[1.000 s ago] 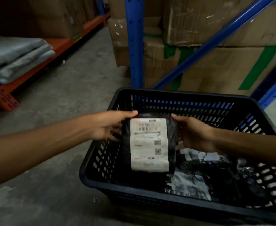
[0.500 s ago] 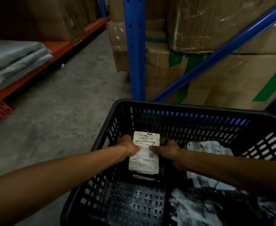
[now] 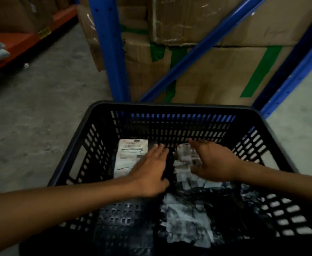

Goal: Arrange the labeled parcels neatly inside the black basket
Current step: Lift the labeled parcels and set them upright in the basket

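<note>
Item: labeled parcel, lying label-up in the far left corner of the black basket. Left hand lay flat at its right edge, fingers spread, gripping nothing. Right hand hovered right of it over crumpled parcels, fingers loose, empty. Advice: press the parcel flush to the basket wall, label readable, before taking the neighbouring one.

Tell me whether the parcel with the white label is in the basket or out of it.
In. The labeled parcel lies label-up on the floor of the black basket, at its far left, with the left hand open over its edge.
</note>
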Motion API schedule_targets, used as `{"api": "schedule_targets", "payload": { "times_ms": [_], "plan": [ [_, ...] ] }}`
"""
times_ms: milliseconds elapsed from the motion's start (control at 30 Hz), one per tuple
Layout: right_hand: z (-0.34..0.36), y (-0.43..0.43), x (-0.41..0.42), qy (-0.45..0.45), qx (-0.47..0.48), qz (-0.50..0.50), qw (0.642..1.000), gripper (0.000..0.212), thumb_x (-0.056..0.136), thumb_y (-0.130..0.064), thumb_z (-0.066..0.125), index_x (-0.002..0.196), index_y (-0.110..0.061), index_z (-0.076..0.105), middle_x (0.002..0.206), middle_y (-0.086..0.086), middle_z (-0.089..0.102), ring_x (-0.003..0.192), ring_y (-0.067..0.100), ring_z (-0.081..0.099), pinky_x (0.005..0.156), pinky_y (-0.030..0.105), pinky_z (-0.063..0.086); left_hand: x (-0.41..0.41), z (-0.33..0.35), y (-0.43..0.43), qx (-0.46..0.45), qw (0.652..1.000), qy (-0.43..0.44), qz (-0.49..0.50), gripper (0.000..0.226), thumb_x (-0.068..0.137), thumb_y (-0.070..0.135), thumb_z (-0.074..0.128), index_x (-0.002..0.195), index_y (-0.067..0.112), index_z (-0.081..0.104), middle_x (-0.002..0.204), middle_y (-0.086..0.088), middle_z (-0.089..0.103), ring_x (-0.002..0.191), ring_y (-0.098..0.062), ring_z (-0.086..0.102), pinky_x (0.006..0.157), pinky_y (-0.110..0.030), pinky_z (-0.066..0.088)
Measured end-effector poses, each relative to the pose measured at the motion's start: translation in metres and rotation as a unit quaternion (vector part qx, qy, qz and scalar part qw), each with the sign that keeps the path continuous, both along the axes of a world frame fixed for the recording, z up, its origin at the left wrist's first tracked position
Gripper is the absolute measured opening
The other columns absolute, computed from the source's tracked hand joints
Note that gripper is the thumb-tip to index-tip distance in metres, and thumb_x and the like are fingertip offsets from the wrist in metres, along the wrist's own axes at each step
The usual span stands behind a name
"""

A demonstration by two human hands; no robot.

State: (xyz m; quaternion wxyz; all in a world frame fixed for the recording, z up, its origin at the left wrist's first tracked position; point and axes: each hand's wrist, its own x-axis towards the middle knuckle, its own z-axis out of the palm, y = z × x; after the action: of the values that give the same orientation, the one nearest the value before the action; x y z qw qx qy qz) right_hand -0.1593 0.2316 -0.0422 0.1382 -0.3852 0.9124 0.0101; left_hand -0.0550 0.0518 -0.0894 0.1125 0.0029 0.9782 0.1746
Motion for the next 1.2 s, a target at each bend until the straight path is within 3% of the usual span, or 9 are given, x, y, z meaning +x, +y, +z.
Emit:
{"api": "schedule_targets", "payload": {
  "times_ms": [133, 300, 433, 533, 633, 700, 833, 933, 1200],
  "plan": [
    [-0.027, 0.055, 0.014, 0.051, 0.255, 0.091, 0.961, 0.099, 0.093, -0.048, 0.046, 0.152, 0.001, -0.016, 0.163, 0.025, -0.014, 0.152, 0.039, -0.009, 0.123, 0.047, 0.010, -0.003, -0.020, 0.050, -0.042, 0.989, -0.087, -0.111, 0.119, 0.082, 0.051, 0.063, 0.154, 0.010, -0.024, 0.162, -0.006, -0.031, 0.150, -0.024, -0.028, 0.124, -0.038, -0.002],
    [-0.061, 0.053, 0.023, 0.085, 0.208, 0.052, 0.973, 0.060, 0.097, -0.012, 0.003, 0.149, 0.012, -0.013, 0.158, 0.037, -0.013, 0.147, 0.051, -0.010, 0.123, 0.053, 0.005, 0.001, -0.040, 0.082, -0.115, 0.991, -0.056, -0.040, 0.113, 0.091, 0.041, 0.059, 0.149, 0.002, -0.030, 0.157, -0.016, -0.039, 0.148, -0.033, -0.031, 0.126, -0.045, 0.000],
    [-0.052, 0.055, 0.022, 0.092, 0.224, 0.073, 0.967, 0.063, 0.104, -0.012, 0.028, 0.150, 0.012, -0.009, 0.159, 0.037, -0.007, 0.149, 0.049, -0.003, 0.122, 0.051, 0.013, 0.002, -0.032, 0.077, -0.080, 0.994, -0.032, -0.064, 0.107, 0.093, 0.035, 0.058, 0.152, 0.002, -0.025, 0.159, -0.015, -0.034, 0.150, -0.031, -0.026, 0.127, -0.041, 0.002],
    [-0.004, 0.060, 0.005, 0.050, 0.088, 0.082, 0.992, 0.075, 0.092, -0.034, 0.056, 0.153, -0.008, 0.020, 0.159, 0.016, 0.030, 0.145, 0.031, 0.032, 0.122, 0.050, 0.015, -0.009, 0.002, 0.050, 0.016, 0.998, -0.014, -0.058, 0.091, 0.088, 0.035, 0.065, 0.158, 0.010, 0.013, 0.164, -0.011, 0.020, 0.152, -0.031, 0.021, 0.122, -0.036, 0.025],
    [0.058, 0.061, -0.019, -0.081, -0.106, 0.058, 0.989, 0.049, 0.089, -0.048, 0.061, 0.131, -0.029, 0.046, 0.127, -0.006, 0.062, 0.115, 0.009, 0.061, 0.116, 0.053, 0.032, -0.023, 0.057, 0.012, 0.163, 0.986, 0.013, -0.018, 0.023, 0.087, 0.028, 0.066, 0.108, 0.022, 0.060, 0.099, -0.002, 0.067, 0.095, -0.021, 0.064, 0.074, -0.027, 0.047],
    [0.083, 0.057, -0.024, -0.215, -0.262, -0.043, 0.940, 0.051, 0.078, -0.060, 0.067, 0.119, -0.031, 0.055, 0.112, -0.006, 0.069, 0.099, 0.009, 0.069, 0.094, 0.042, 0.055, -0.029, 0.092, -0.008, 0.279, 0.956, 0.023, 0.082, 0.011, 0.086, 0.038, 0.064, 0.089, 0.028, 0.069, 0.094, -0.004, 0.073, 0.085, -0.018, 0.065, 0.075, -0.031, 0.047],
    [0.082, 0.026, -0.025, -0.384, -0.399, -0.285, 0.783, 0.052, 0.080, -0.067, 0.060, 0.105, -0.023, 0.072, 0.088, -0.002, 0.082, 0.079, 0.017, 0.079, 0.072, 0.036, 0.058, -0.014, 0.116, -0.028, 0.515, 0.822, -0.045, 0.236, 0.049, 0.065, 0.056, 0.075, 0.098, 0.020, 0.079, 0.099, -0.008, 0.078, 0.082, -0.023, 0.068, 0.078, -0.043, 0.055],
    [0.068, -0.013, -0.020, -0.477, -0.387, -0.383, 0.690, 0.054, 0.085, -0.065, 0.056, 0.099, -0.016, 0.074, 0.087, 0.007, 0.082, 0.074, 0.025, 0.078, 0.063, 0.034, 0.058, 0.005, 0.113, -0.039, 0.482, 0.834, -0.061, 0.261, 0.035, 0.076, 0.036, 0.079, 0.103, 0.014, 0.076, 0.101, -0.005, 0.078, 0.083, -0.018, 0.069, 0.068, -0.032, 0.056],
    [0.016, -0.098, 0.012, -0.489, -0.380, -0.351, 0.703, 0.036, 0.079, -0.014, 0.081, 0.108, 0.006, 0.071, 0.102, 0.019, 0.078, 0.085, 0.032, 0.077, 0.071, 0.042, 0.062, 0.013, 0.078, -0.080, 0.315, 0.848, 0.009, 0.426, 0.030, 0.087, 0.018, 0.055, 0.103, -0.004, 0.068, 0.104, -0.024, 0.073, 0.094, -0.036, 0.071, 0.084, -0.043, 0.058]
  ]
}}
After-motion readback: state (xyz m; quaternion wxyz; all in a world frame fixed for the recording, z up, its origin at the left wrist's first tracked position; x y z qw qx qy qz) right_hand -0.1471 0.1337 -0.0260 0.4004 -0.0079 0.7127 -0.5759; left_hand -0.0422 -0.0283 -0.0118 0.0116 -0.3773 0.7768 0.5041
